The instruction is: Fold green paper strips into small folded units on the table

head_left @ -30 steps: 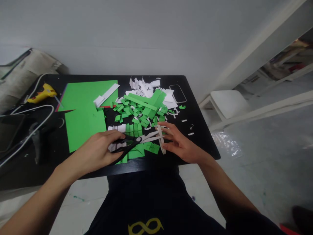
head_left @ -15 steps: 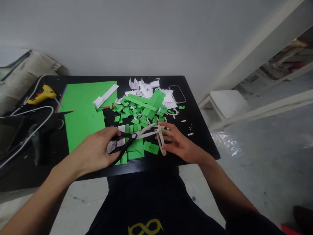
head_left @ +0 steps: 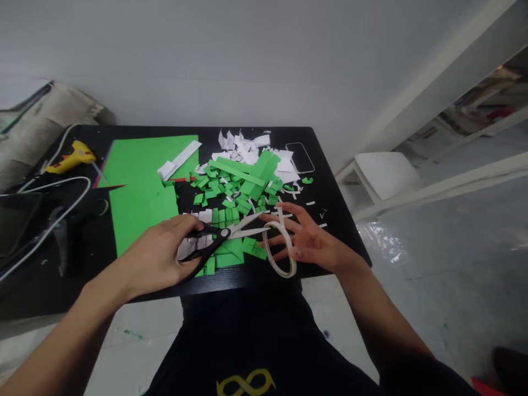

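Observation:
My left hand [head_left: 165, 250] is closed around the black handles of a pair of scissors [head_left: 225, 232], whose pale blades point right and stand apart. In my right hand [head_left: 315, 242] is a narrow off-white roll of tape [head_left: 293, 264], its open ring facing me. A short tape end rises from the roll to my fingertips, while my thumb rests at the ring's right side. The scissor tips reach the ring's left edge; whether they touch it, I cannot tell. Below the blades lie folded green paper pieces [head_left: 254, 248].
Green paper scraps [head_left: 210, 190] and white scraps [head_left: 247, 147] are heaped mid-table. Green sheets [head_left: 142, 206] lie left, near a yellow glue gun [head_left: 74, 157] and a white cable [head_left: 61, 220]. A phone-shaped outline [head_left: 300, 158] is at the back right. A white stool [head_left: 385, 173] stands beyond.
The roll of tape has turned from nearly edge-on to show its open ring, and has shifted slightly right with my right hand. My left hand and the scissors have barely moved.

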`<state>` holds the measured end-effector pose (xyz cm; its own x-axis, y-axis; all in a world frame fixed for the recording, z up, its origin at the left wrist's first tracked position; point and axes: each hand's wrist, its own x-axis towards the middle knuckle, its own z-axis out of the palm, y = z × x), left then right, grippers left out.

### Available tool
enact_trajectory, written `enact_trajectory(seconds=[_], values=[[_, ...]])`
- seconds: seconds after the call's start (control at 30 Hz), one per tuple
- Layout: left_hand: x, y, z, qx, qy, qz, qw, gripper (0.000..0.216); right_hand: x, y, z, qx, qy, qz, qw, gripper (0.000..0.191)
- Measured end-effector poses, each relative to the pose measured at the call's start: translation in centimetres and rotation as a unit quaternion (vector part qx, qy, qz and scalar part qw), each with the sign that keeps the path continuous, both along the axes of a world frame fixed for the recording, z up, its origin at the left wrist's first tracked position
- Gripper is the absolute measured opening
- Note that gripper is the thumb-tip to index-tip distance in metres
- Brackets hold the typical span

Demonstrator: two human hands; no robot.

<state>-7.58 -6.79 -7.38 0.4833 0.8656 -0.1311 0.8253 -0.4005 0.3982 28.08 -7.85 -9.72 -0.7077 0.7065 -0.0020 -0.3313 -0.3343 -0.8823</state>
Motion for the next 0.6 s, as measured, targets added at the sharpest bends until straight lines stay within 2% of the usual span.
enact_trajectory(seconds=[0.17, 0.4, 0.6], values=[[0.2, 0.0, 0.0, 0.013, -0.003, -0.007, 1.000, 0.036, -0.3, 0.0, 0.5, -0.025, 0.039, -0.004, 0.999, 0.071], [0.4, 0.1, 0.3, 0.060, 0.018, -0.019, 0.998, 0.033, 0.5, 0.1, 0.8, -0.057, 0.017, -0.017, 0.998, 0.080], [-0.1, 0.4, 0.3, 0.077, 0.024, 0.000, 0.997, 0.035, 0.8, 0.1, 1.0, -0.048, 0.009, -0.045, 0.998, 0.076]])
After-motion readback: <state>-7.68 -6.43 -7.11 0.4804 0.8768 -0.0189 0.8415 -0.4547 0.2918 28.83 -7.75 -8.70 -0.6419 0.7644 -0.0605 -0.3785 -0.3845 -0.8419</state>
